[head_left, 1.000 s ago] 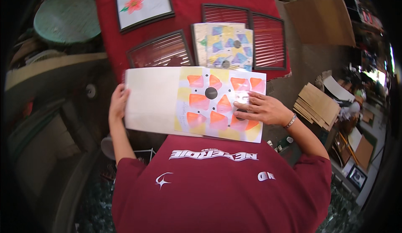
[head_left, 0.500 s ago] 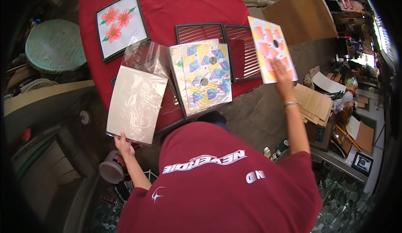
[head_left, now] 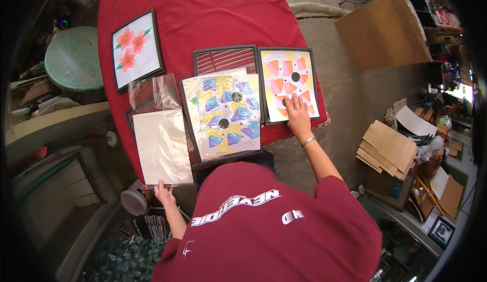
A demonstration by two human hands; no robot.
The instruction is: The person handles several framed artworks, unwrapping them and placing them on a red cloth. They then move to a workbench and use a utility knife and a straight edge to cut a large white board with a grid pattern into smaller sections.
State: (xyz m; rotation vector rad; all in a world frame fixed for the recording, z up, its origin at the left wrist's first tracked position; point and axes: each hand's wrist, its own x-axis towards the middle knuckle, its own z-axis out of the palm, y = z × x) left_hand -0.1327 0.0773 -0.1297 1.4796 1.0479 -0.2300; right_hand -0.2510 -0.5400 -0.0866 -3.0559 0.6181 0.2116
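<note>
My left hand grips the bottom edge of a clear plastic sleeve with a cream sheet inside, lying at the near left of the red-covered table. My right hand lies with fingers spread on an orange, pink and yellow painting, which rests on a dark frame at the right. Between my hands a blue and yellow painting in plastic lies over another sheet and frame. Behind it shows an empty dark frame. At the far left is a framed red flower drawing.
A green round table stands left. A large brown board is at upper right, stacked wooden sheets at lower right. A white bucket sits below the table's left corner, near a fan guard.
The orange painting, held in front of me a second ago, has moved right and down onto the right frame. The cream sheet in plastic has come down onto the table's left side with my left hand.
</note>
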